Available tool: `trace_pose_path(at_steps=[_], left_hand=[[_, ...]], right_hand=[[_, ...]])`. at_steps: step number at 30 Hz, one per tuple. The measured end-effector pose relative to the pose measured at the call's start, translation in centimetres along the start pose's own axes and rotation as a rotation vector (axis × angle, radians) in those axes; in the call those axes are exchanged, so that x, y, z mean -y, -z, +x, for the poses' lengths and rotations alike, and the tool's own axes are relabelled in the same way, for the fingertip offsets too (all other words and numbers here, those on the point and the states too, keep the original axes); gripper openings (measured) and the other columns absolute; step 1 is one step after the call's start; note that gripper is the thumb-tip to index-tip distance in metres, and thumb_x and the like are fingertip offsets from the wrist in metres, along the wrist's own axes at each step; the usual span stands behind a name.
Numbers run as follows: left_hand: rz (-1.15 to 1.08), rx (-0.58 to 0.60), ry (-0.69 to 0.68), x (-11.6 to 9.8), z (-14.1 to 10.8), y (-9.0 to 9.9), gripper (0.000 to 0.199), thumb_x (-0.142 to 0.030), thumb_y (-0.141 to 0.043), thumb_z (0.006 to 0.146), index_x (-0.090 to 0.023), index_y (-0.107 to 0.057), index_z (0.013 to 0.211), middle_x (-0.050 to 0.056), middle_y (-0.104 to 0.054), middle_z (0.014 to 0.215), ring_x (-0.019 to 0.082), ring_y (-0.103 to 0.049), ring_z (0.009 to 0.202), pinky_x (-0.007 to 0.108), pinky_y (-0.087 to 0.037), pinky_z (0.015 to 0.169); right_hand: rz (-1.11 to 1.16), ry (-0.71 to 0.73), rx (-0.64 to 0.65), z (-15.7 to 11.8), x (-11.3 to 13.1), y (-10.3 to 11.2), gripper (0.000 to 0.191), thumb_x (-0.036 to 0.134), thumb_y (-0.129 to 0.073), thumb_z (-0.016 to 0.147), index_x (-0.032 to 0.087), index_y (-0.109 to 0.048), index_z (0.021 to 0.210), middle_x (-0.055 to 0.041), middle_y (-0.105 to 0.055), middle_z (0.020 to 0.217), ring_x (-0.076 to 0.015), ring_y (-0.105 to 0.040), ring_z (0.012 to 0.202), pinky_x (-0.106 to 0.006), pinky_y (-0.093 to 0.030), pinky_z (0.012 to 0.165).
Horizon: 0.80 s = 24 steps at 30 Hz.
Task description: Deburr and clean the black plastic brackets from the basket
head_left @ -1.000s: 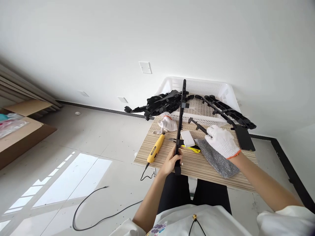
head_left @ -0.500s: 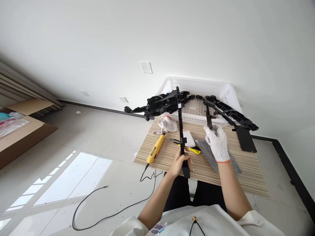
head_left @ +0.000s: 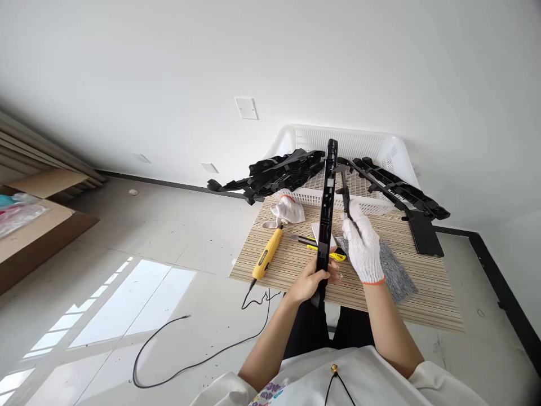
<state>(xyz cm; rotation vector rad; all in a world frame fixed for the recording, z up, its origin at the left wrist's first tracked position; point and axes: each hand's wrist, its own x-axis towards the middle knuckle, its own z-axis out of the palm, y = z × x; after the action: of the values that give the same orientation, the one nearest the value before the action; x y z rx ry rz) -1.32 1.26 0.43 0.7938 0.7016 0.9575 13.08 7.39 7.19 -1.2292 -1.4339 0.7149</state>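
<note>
My bare left hand point(head_left: 310, 282) is closed round the lower end of a long black plastic part point(head_left: 325, 220), held upright over the near edge of the board. My right hand point(head_left: 363, 245), in a white knit glove with an orange cuff, grips a slim dark tool point(head_left: 346, 194), whose upper end is close to the long part's right side; whether they touch I cannot tell. Beneath the hands lie a yellow utility knife point(head_left: 337, 256), a white block point(head_left: 316, 230) and a grey cloth point(head_left: 397, 276).
A white basket point(head_left: 359, 138) stands against the wall, with black parts point(head_left: 287, 172) heaped at its left and more parts point(head_left: 401, 192) at its right. On the striped board point(head_left: 426, 299) are a yellow corded tool point(head_left: 267, 254), a white glove point(head_left: 289, 210) and a black phone point(head_left: 425, 234).
The long black part has moved right and turned about its length in my left hand. My right hand has shifted left and a little down, bringing the slim tool closer to the part.
</note>
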Motion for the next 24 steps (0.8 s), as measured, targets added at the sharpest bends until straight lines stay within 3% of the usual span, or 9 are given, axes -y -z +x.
trace_pose_path(at_steps=[5,8,12,19,22,24], left_hand=[[0.093,0.039,0.022,0.9,0.2,0.4,0.055,-0.019,-0.072,0.076,-0.022,-0.047,0.125,0.008,-0.066,0.115,0.023,-0.072,0.095,0.041,-0.057,0.087],[0.113,0.047,0.012,1.4,0.3,0.6,0.057,-0.022,-0.076,0.078,-0.022,-0.042,0.124,0.009,-0.068,0.113,0.023,-0.074,0.092,0.04,-0.059,0.083],[0.153,0.055,-0.019,1.5,0.3,0.6,0.066,-0.034,-0.076,0.086,-0.022,-0.034,0.135,0.007,-0.07,0.101,0.021,-0.074,0.076,0.036,-0.061,0.071],[0.2,0.123,-0.092,1.3,0.4,0.5,0.07,-0.038,-0.072,0.09,-0.019,-0.03,0.143,0.002,-0.069,0.082,0.021,-0.072,0.07,0.037,-0.06,0.069],[0.271,0.091,-0.118,1.4,0.5,0.7,0.074,-0.037,-0.072,0.089,-0.02,-0.029,0.148,0.008,-0.071,0.102,0.023,-0.073,0.08,0.042,-0.061,0.078],[0.371,0.035,-0.175,1.5,0.5,0.9,0.074,-0.035,-0.073,0.087,-0.02,-0.034,0.149,0.014,-0.065,0.127,0.028,-0.069,0.107,0.047,-0.056,0.097]], right_hand=[[0.216,-0.251,-0.13,-0.4,0.4,-0.6,0.03,0.039,-0.068,0.087,0.023,-0.061,0.112,0.0009,-0.066,0.086,-0.0107,-0.058,0.066,-0.026,-0.052,0.062],[0.341,-0.316,-0.061,-0.2,1.2,-1.1,0.036,0.033,-0.069,0.084,0.024,-0.052,0.114,0.0073,-0.058,0.071,-0.0078,-0.05,0.054,-0.021,-0.044,0.05],[0.426,-0.403,0.053,-0.2,1.8,-1.7,0.038,0.036,-0.068,0.084,0.024,-0.046,0.112,0.0081,-0.059,0.066,-0.0066,-0.044,0.045,-0.019,-0.036,0.041],[0.325,-0.471,0.078,-1.4,2.0,-2.5,0.043,0.046,-0.067,0.086,0.024,-0.043,0.114,0.0091,-0.057,0.062,-0.0088,-0.048,0.044,-0.02,-0.04,0.04],[0.303,-0.442,0.096,-1.7,2.1,-2.5,0.048,0.047,-0.063,0.089,0.025,-0.044,0.126,0.0087,-0.057,0.064,-0.0083,-0.046,0.042,-0.02,-0.04,0.039],[0.294,-0.434,0.099,-1.9,2.0,-2.6,0.054,0.049,-0.062,0.09,0.026,-0.044,0.135,0.008,-0.056,0.065,-0.0086,-0.047,0.043,-0.02,-0.04,0.039]])
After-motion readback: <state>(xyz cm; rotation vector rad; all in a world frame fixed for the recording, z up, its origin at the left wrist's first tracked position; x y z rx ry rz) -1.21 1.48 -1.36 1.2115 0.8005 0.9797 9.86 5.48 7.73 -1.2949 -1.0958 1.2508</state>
